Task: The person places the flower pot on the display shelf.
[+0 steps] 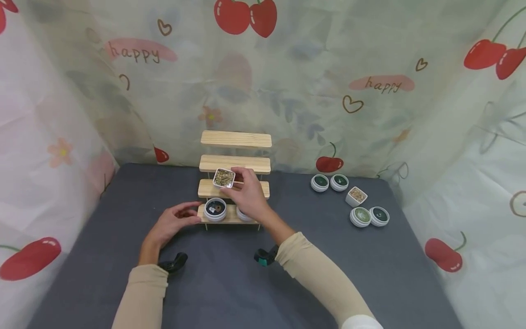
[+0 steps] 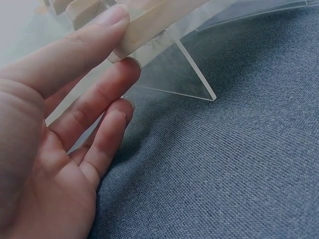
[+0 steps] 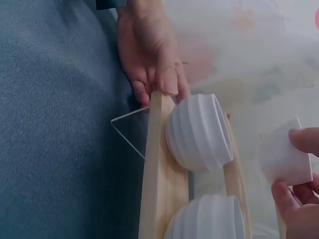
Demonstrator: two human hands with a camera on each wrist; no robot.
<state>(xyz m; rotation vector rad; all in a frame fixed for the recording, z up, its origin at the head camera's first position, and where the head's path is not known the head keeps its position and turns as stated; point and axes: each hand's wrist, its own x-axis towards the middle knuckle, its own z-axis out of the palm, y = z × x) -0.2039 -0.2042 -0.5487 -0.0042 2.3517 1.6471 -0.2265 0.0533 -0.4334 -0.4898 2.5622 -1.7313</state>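
A four-step wooden display stand [image 1: 234, 163] with clear side supports stands toward the back of the table. My left hand [image 1: 170, 224] pinches the left end of its lowest step [image 2: 144, 27], thumb above and fingers below. My right hand [image 1: 252, 194] holds a small square white pot [image 1: 223, 178] filled with tan grains by its right side. In the head view this pot overlaps the second step from the bottom. Two round ribbed white pots sit on the lowest step: one at the left [image 1: 215, 209], the other [image 1: 242, 214] partly hidden by my right hand.
On the table's right lie several pots: round ones with green insides [image 1: 319, 183] and a square one [image 1: 356, 196] with light grains. Dark grey cloth [image 1: 296, 274] covers the table. A cherry-printed curtain [image 1: 287, 105] hangs close behind the stand and along both sides.
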